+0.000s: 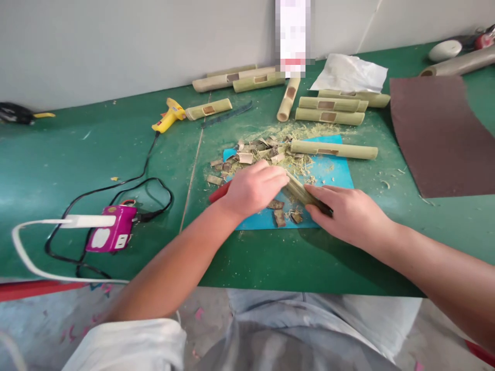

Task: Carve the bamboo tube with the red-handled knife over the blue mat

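table (270, 265), one: green. brown sheet (441, 134), one: flat, to my right. blue sheet (334, 178), one: before me, partly covered by scraps. white paper (350, 71), one: crumpled, over some tubes at the back. spare tubes (358, 151), several: slots cut in most; the nearest lies partly on the blue sheet. my tube (297, 188), one: slanted over the blue sheet, between my hands. right hand (346, 210): gripping the near end of my tube. left hand (253, 188): closed round a red handle (219, 192), its far part hidden, fingers at the tube's far end. pink box (113, 238), one: left, white plug (93, 221) in it. glue gun (169, 118), one: yellow, far left of the blue sheet. chips (246, 157), many: heaped beyond my left hand, a few nearer me. shavings (305, 166): loose among them.
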The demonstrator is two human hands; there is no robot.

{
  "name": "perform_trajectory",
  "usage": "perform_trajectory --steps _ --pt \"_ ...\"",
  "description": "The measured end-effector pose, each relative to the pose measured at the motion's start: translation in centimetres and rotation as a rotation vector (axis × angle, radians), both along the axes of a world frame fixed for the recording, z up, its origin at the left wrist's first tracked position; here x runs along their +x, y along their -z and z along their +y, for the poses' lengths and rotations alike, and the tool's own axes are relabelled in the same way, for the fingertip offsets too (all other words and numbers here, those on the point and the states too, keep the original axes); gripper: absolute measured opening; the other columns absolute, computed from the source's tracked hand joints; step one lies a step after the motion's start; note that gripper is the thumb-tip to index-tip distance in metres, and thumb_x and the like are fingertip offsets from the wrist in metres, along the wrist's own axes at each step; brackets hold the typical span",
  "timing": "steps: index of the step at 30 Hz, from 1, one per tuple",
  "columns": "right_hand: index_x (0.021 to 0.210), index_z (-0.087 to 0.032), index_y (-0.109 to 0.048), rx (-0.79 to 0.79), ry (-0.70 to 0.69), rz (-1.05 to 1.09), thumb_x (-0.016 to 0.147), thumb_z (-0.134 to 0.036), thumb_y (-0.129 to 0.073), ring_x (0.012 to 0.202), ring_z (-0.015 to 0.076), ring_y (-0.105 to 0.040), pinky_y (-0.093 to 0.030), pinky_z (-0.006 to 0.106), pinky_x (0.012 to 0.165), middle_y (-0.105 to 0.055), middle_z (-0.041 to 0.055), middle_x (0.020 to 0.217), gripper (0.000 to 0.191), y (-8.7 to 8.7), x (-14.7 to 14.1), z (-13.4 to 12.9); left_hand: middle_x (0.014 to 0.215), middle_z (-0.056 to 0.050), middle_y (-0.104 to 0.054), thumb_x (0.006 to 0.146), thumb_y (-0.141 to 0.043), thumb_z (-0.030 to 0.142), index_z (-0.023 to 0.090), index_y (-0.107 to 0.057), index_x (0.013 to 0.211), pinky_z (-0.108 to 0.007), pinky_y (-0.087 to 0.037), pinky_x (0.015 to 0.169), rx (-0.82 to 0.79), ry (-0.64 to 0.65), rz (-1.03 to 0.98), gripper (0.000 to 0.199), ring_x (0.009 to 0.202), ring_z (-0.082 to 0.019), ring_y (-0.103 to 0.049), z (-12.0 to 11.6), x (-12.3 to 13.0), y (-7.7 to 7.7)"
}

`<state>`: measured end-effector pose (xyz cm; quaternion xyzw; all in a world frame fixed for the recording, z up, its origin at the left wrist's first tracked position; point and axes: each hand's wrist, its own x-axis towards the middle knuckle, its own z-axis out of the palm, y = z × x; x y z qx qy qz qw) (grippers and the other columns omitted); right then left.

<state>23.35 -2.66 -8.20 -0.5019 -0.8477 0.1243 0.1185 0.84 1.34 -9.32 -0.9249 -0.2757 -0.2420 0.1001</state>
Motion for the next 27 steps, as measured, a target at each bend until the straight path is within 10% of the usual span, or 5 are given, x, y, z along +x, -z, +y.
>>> perform_trajectory --steps 27 --pt "0.112 -0.021 -0.068 0.067 -0.004 -0.044 0.093 -0.033 -0.046 0.064 0.0166 -0.062 -0.032 0.029 0.053 -0.072 0.0033 0.084 0.032 0.4 0.0 -0.2 0.092 -0.007 -0.069 0.098 -0.047 0.015 0.015 -0.065 0.090 -0.032 -0.052 0.080 -0.129 0.016 -0.097 0.020 0.086 -0.017 -0.059 0.9 -0.5 -0.3"
